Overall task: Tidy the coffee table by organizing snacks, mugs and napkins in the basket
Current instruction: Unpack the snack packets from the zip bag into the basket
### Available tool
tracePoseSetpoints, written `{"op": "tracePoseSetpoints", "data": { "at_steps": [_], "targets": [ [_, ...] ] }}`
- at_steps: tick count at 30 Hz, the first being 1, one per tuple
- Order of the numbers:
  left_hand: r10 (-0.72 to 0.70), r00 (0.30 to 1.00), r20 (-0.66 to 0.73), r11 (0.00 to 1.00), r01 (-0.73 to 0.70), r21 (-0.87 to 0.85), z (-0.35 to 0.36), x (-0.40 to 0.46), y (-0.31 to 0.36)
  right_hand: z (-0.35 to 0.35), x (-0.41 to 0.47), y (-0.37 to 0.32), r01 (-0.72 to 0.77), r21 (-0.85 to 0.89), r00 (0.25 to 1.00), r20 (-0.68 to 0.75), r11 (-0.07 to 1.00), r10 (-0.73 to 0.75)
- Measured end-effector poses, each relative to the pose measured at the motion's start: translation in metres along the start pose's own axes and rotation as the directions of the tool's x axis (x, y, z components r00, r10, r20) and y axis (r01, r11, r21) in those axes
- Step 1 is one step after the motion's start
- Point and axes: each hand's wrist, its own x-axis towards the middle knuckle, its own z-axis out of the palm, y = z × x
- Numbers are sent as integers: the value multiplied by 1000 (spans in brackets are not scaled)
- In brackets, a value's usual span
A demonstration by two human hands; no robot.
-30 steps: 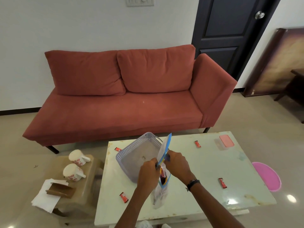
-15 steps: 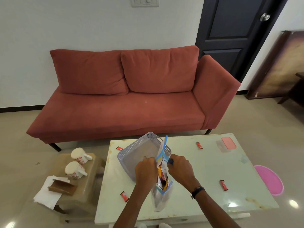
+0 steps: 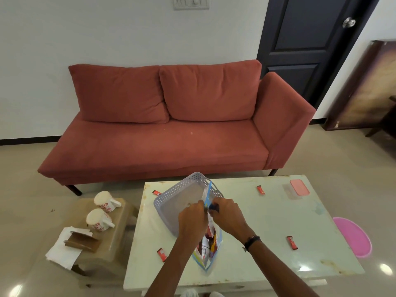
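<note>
A clear zip-top snack bag with blue edging (image 3: 209, 247) is held upright on the pale glossy coffee table (image 3: 267, 228), its top edge pinched between the left hand (image 3: 192, 219) and the right hand (image 3: 228, 215), both closed on it. The grey perforated plastic basket (image 3: 171, 197) is set just beyond and left of the hands. Small red snack sachets (image 3: 292, 242) are scattered across the table. Two white floral mugs (image 3: 100, 218) and white paper napkins (image 3: 62, 250) are seen on the low brown stool (image 3: 116, 236) at the left.
</note>
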Motion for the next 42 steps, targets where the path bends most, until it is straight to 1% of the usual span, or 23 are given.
{"op": "tracePoseSetpoints", "data": {
  "at_steps": [2,5,9,11,13,14,15,17,18,20,21,22,23,24,25,27,29,31,33,35,36,40,42],
  "targets": [
    [1,1000,-11,1000,-1,0,0,5,0,1,-2,0,4,16,1000,-9,1000,-4],
    [-69,996,-55,995,65,-69,-4,9,-6,-12,-1,11,-52,10,995,-82,999,52],
    [-229,968,-107,944,194,-265,-14,10,-20,-36,-2,37,-184,-102,968,-194,978,162],
    [-246,964,-98,912,196,-359,-19,8,-22,-42,-4,47,-231,-121,955,-216,965,201],
    [-244,968,-66,881,192,-433,-20,7,-16,-40,-5,50,-236,-147,958,-199,960,205],
    [-244,968,-59,866,190,-462,-19,7,-12,-37,-8,49,-224,-165,961,-200,960,190],
    [-245,968,-60,855,186,-485,-18,6,-9,-34,-11,47,-187,-179,962,-234,966,143],
    [-246,967,-72,838,175,-517,-16,6,-4,-27,-15,38,-35,-203,940,-339,978,-37],
    [-251,965,-77,829,173,-532,-16,5,-3,-23,-18,32,43,-208,927,-357,977,-117],
    [-259,962,-81,813,172,-556,-16,3,-5,-12,-22,21,123,-162,957,-241,979,-160],
    [-263,961,-80,809,175,-561,-17,1,-6,-4,-21,17,120,-159,986,-94,980,-136],
    [-266,961,-78,807,177,-564,-18,0,-6,5,-20,14,125,-193,991,71,973,-113],
    [-269,960,-75,805,182,-565,-19,-3,-6,12,-19,10,149,-249,975,198,957,-101],
    [-272,960,-73,804,185,-565,-21,-5,-7,18,-18,5,171,-293,959,269,941,-90],
    [-274,959,-74,805,186,-564,-21,-7,-8,22,-18,0,185,-322,949,302,929,-84],
    [-287,954,-88,806,191,-560,-23,-10,-13,29,-17,-10,208,-307,939,329,929,-102],
    [-313,944,-104,799,203,-565,-26,-13,-18,37,-17,-19,213,-233,919,376,949,-114],
    [-318,941,-115,798,201,-568,-27,-16,-21,46,-19,-24,199,-203,886,456,959,-88],
    [-315,940,-131,802,190,-566,-28,-19,-18,60,-15,-19,149,-218,865,502,964,-20],
    [-315,937,-150,798,175,-577,-29,-22,-14,71,-9,-11,79,-205,866,498,975,35],
    [-316,936,-157,792,169,-587,-30,-23,-12,75,-6,-8,71,-214,867,496,974,46],
    [-321,928,-190,773,141,-619,-33,-26,-6,93,7,7,38,-242,904,422,970,70],
    [-331,923,-198,772,144,-619,-32,-26,-4,95,8,9,-6,-213,920,381,977,88]
  ]
}}
